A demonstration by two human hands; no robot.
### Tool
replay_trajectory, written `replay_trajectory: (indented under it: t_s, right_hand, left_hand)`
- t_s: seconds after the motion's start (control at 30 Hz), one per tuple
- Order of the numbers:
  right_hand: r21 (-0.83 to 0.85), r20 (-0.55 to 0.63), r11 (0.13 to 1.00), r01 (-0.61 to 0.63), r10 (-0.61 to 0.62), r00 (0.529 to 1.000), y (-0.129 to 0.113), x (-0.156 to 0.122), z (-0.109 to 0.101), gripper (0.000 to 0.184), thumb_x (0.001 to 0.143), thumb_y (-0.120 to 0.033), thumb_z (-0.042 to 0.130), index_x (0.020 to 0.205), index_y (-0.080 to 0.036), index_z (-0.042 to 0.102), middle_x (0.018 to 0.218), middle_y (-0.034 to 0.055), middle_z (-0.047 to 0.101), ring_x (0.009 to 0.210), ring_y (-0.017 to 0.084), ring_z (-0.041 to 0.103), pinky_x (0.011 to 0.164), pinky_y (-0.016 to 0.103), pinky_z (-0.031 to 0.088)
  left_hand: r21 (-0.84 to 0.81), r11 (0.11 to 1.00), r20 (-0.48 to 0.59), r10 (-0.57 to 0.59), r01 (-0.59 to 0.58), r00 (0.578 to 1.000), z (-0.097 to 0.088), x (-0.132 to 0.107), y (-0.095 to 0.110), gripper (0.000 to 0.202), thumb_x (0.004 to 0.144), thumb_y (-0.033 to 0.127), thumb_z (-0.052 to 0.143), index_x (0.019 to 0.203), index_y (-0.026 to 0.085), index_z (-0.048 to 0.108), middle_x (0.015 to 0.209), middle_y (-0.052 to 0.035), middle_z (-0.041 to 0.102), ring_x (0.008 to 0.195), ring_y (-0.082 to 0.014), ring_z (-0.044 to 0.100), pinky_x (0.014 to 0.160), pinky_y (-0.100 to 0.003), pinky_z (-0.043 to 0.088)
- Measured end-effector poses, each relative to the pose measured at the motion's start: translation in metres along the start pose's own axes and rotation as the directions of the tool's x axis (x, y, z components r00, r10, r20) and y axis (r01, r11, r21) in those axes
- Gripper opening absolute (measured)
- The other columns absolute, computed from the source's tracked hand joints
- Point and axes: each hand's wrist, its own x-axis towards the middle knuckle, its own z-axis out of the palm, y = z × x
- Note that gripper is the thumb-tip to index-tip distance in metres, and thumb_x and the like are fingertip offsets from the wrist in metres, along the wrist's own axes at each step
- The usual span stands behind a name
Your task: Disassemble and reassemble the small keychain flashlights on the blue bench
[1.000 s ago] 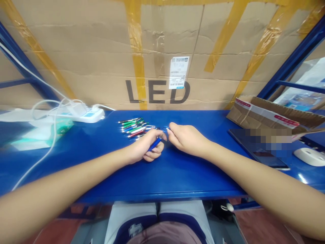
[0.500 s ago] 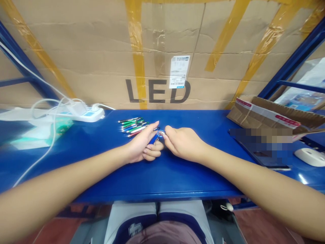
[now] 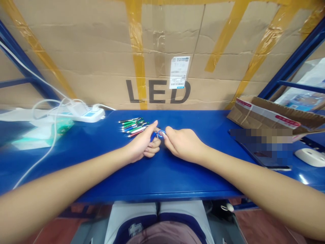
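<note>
Low over the desk, my left hand [image 3: 146,144] is closed with its thumb up around a slim blue keychain-like piece [image 3: 153,136], most of which the fingers hide. A shiny blue ring [image 3: 160,134] sticks out of it towards the right, with a small metal-looking part by my left thumb. My right hand [image 3: 182,144] pinches the far side of that ring between thumb and forefinger. Just behind my left hand lies a loose pile of slim metallic pens [image 3: 132,125] in green, blue, red and black.
A large taped cardboard box [image 3: 101,61] marked LED stands behind the blue desk [image 3: 162,179]. On the left are a white power strip [image 3: 92,114], cables and a green-white packet [image 3: 38,135]. An open carton [image 3: 266,112], a dark tablet-like slab [image 3: 256,154] and a white mouse-like object [image 3: 311,157] lie right.
My left fingers have curled in slightly and shifted a little left, so more of the blue ring and its metal-looking part shows. My right hand keeps its pinch almost in place.
</note>
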Motion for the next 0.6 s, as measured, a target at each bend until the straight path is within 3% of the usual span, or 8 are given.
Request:
replay_trajectory:
  t_s: [0.1, 0.2, 0.3, 0.4, 0.5, 0.6]
  right_hand:
    - [0.002, 0.003, 0.998, -0.062, 0.062, 0.998, 0.0013, 0.0014, -0.0017, 0.032, 0.104, -0.033, 0.027, 0.101, -0.015, 0.052, 0.082, 0.0099, 0.072, 0.068, 0.023, 0.067, 0.053, 0.03, 0.021]
    - [-0.003, 0.008, 0.999, -0.033, 0.033, 0.999, 0.0006, 0.001, -0.0006, 0.031, 0.104, -0.033, 0.028, 0.101, -0.014, 0.052, 0.081, 0.01, 0.072, 0.068, 0.023, 0.067, 0.053, 0.03, 0.021]
    - [-0.011, 0.009, 0.999, 0.046, -0.045, 0.999, -0.0022, -0.0007, 0.0023, 0.032, 0.104, -0.033, 0.027, 0.1, -0.014, 0.052, 0.078, 0.0102, 0.071, 0.068, 0.023, 0.066, 0.053, 0.031, 0.021]
    - [-0.004, 0.004, 1.0, 0.016, -0.016, 1.0, -0.0038, -0.0013, 0.0031, 0.031, 0.104, -0.032, 0.027, 0.1, -0.014, 0.052, 0.079, 0.0098, 0.072, 0.068, 0.023, 0.067, 0.053, 0.031, 0.021]
    - [0.005, -0.005, 0.997, -0.071, 0.071, 0.997, -0.0029, -0.0004, 0.001, 0.03, 0.104, -0.033, 0.028, 0.101, -0.015, 0.052, 0.082, 0.0098, 0.073, 0.068, 0.023, 0.068, 0.053, 0.031, 0.021]
    - [0.002, -0.012, 0.997, -0.075, 0.075, 0.997, -0.0025, 0.0001, -0.0011, 0.03, 0.104, -0.033, 0.028, 0.101, -0.014, 0.052, 0.081, 0.0104, 0.073, 0.069, 0.024, 0.068, 0.053, 0.03, 0.021]
  left_hand:
    - [0.042, 0.996, 0.044, -0.076, 0.074, 0.996, -0.0006, -0.0004, -0.0006, 0.068, 0.089, 0.076, 0.031, 0.051, 0.02, 0.027, 0.045, 0.0071, 0.016, 0.036, -0.0032, 0.012, 0.036, -0.018, 0.007]
    - [0.083, 0.984, 0.062, -0.162, 0.156, 0.985, 0.0034, -0.0023, -0.0009, 0.071, 0.087, 0.08, 0.024, 0.05, 0.021, 0.028, 0.044, 0.0068, 0.016, 0.036, -0.0037, 0.013, 0.036, -0.019, 0.007]
    - [0.037, 0.993, 0.038, -0.11, 0.108, 0.993, 0.0055, -0.0031, 0.0, 0.071, 0.088, 0.079, 0.025, 0.049, 0.02, 0.027, 0.043, 0.0068, 0.015, 0.035, -0.0036, 0.013, 0.036, -0.018, 0.008]
    - [-0.016, 0.999, 0.008, -0.042, 0.042, 0.999, 0.003, -0.0023, 0.0011, 0.068, 0.09, 0.075, 0.031, 0.05, 0.02, 0.025, 0.043, 0.0073, 0.016, 0.035, -0.0032, 0.013, 0.036, -0.018, 0.008]
    - [0.008, 0.997, 0.025, -0.075, 0.075, 0.997, 0.0003, -0.0012, 0.0011, 0.067, 0.089, 0.076, 0.032, 0.052, 0.021, 0.025, 0.044, 0.0079, 0.016, 0.036, -0.0032, 0.012, 0.036, -0.017, 0.008]
    - [0.075, 0.987, 0.045, -0.147, 0.144, 0.988, 0.0005, -0.0009, 0.0003, 0.069, 0.086, 0.081, 0.027, 0.053, 0.021, 0.025, 0.044, 0.0077, 0.016, 0.036, -0.0035, 0.012, 0.036, -0.018, 0.008]
